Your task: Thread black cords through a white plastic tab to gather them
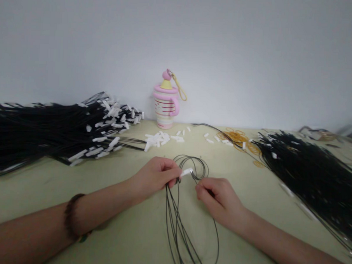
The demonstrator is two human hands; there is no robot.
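Note:
My left hand (162,172) is closed in a pinch on a small white connector (186,172), which sticks out past its fingertips. Thin black cables (172,217) loop behind that hand and hang down from it toward the near edge. My right hand (216,196) pinches one black wire just right of the connector. That wire's shiny tip (191,171) meets the connector's right end; how far it sits inside cannot be made out. White connectors (159,139) lie in a loose pile beyond my hands.
Bundled black cables with white ends (48,126) cover the left side. Another black cable bundle (310,180) lies on the right, beside yellow rubber bands (236,138). A pink-and-white cup (165,106) stands by the wall. The tabletop (125,231) is pale green.

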